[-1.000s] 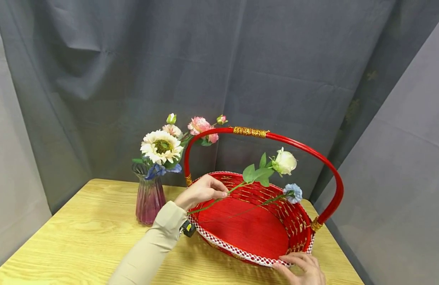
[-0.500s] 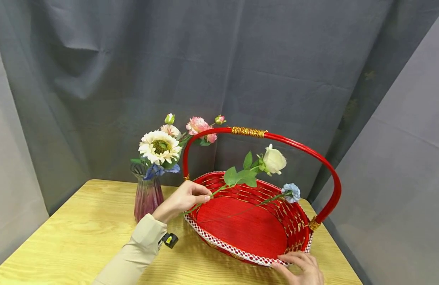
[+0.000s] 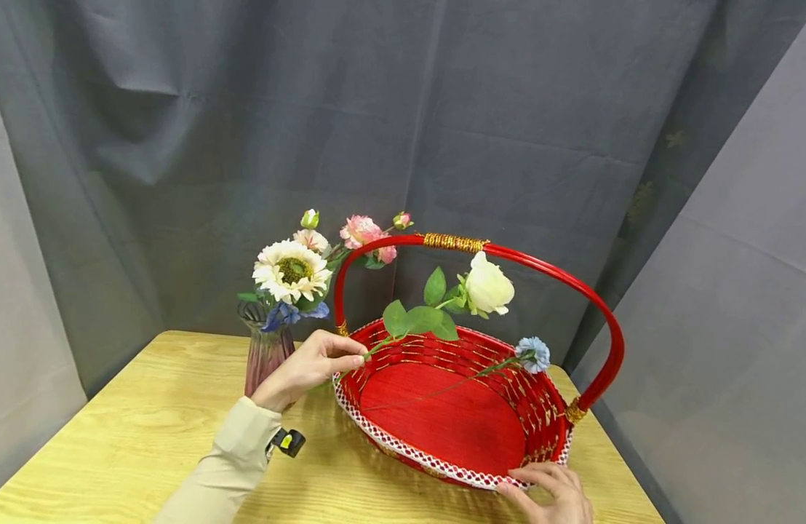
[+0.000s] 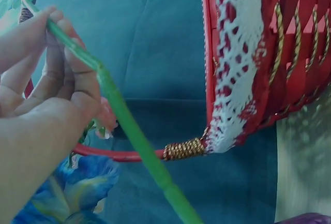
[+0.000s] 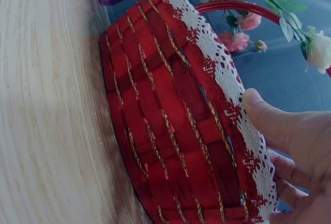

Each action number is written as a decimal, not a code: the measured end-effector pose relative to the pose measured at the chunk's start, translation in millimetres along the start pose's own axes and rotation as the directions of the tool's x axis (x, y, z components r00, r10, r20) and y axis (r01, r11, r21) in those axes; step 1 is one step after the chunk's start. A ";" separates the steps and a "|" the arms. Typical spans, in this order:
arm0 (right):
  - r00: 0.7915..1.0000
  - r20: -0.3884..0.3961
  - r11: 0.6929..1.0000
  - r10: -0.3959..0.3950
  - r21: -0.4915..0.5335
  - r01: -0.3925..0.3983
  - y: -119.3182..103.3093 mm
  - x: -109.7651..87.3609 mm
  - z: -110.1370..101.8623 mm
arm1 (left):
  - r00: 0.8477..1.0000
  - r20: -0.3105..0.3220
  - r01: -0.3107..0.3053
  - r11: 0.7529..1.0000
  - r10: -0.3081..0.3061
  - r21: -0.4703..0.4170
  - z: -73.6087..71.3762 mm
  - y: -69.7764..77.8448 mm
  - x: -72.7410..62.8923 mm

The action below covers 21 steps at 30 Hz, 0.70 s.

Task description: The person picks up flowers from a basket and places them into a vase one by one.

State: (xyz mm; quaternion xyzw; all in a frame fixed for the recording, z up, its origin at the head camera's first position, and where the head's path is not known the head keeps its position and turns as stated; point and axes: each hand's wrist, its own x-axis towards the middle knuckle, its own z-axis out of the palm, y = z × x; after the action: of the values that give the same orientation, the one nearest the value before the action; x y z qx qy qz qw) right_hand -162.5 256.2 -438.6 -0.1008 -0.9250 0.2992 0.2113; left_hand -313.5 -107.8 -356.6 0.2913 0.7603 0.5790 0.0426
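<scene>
My left hand [image 3: 316, 366] pinches the green stem [image 4: 129, 115] of a white rose [image 3: 488, 285] between thumb and fingers. The rose leans up to the right, its bloom overlapping the basket's handle and its leaves over the far rim in the head view. At the near right side, my right hand [image 3: 555, 491] grips the lace-trimmed rim of a red woven basket [image 3: 442, 415]. Its thumb [image 5: 258, 105] lies outside the rim, with the other fingers on the inner side. Inside the basket lies a blue carnation [image 3: 532, 354], head against the right wall, its thin stem across the floor.
Left of the basket stands a purple ribbed glass vase [image 3: 265, 356] with a cream sunflower [image 3: 292, 271], pink flowers [image 3: 362, 231] and blue petals. The basket's tall red handle [image 3: 560, 273] arches overhead. A grey curtain [image 3: 298, 131] hangs behind the wooden table [image 3: 128, 437].
My left hand has moved left, drawing the white rose left and slightly up, its stem now nearer the basket's left edge. My right hand stays on the rim.
</scene>
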 end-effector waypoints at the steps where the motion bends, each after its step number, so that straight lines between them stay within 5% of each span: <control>1: 1.000 -0.010 1.000 -0.009 0.000 0.009 0.4 -0.5 0.6 | 1.000 -0.013 0.000 1.000 0.000 -0.004 -1.2 1.1 -0.9; 11: 0.969 -0.192 0.987 -0.158 -0.002 0.161 9.0 -3.1 9.5 | 0.982 -0.156 -0.118 0.992 0.109 -0.050 -14.5 17.3 -9.8; 21: 0.965 -0.205 0.986 -0.165 -0.010 0.166 8.6 -3.4 10.1 | 0.955 -0.246 -0.153 0.985 0.167 0.076 -35.5 43.4 -17.8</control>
State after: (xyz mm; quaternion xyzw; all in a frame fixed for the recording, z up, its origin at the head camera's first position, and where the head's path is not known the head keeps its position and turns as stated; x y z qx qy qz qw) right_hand -163.6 256.8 -452.2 -0.0527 -0.9023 0.2721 0.3302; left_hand -295.9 -140.0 -310.6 0.2772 0.7493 0.5914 -0.1093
